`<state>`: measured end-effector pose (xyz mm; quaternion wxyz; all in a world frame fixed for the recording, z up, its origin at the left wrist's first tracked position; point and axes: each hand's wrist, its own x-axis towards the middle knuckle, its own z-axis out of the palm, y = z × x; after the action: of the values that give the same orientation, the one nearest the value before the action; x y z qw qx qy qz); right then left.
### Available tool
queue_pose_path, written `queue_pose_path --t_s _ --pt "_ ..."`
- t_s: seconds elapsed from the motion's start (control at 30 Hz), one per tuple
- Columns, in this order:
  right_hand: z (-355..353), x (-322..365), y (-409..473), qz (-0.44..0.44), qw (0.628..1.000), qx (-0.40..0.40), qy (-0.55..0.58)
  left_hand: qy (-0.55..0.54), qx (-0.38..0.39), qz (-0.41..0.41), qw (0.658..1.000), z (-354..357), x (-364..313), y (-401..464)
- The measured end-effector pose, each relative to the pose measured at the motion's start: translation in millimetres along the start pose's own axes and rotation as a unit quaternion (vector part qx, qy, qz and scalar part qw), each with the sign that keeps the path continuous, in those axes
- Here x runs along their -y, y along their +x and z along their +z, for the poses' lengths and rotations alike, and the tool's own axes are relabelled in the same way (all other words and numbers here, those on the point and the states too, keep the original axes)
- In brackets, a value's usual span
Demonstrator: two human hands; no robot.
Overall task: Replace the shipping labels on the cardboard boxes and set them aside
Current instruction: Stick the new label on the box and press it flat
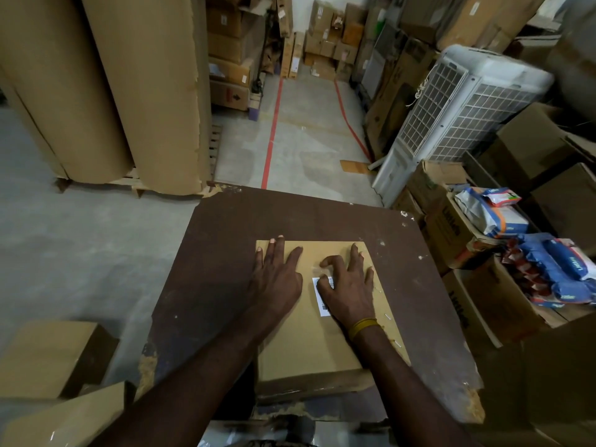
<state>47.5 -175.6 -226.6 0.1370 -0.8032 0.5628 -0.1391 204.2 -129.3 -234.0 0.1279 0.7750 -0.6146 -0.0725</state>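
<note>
A white barcode shipping label (322,296) is seen on top of a flat cardboard box (316,343), partly covered by the right hand (350,290), whose fingers are spread, the index finger (330,262) curled just beyond the label. The left hand (277,279) is laid flat beside it, fingers straight and slightly spread, fingertips reaching the box's far edge. The box is set on a worn brown table (219,253). A yellow band (362,327) is worn on the right wrist.
</note>
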Motion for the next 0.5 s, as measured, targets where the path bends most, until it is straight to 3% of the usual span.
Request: queue_pose_path --t_s 0.5 --pt "-4.1 3.6 1.5 -0.035 0.999 0.024 -0.005 -0.011 0.001 -0.004 1.0 -2.0 0.1 0.9"
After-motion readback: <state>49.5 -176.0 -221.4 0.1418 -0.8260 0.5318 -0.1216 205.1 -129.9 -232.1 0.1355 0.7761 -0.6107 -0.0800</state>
